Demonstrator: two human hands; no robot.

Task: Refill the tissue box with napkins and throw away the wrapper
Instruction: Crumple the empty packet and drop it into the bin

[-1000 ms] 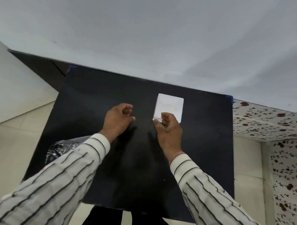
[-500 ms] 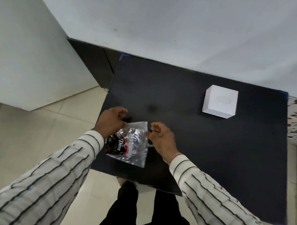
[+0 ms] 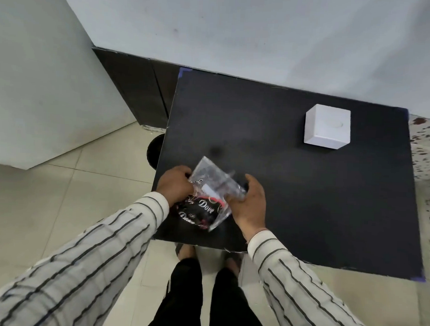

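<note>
Both hands clamped on clear printed wrapper at near-left edge of black table: left hand, right hand. White tissue box sits well apart, far right. We should crumple wrapper tight before binning.

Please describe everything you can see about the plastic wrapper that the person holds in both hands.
The wrapper is a crinkled, shiny bag of clear plastic with a black printed part that bears white script, "Dove", and some red. It looks empty and flattened. It lies tilted over the near left part of the black table, its clear end pointing away from the person. The left hand pinches its left edge and the right hand grips its right side. The white tissue box stands apart.
</note>
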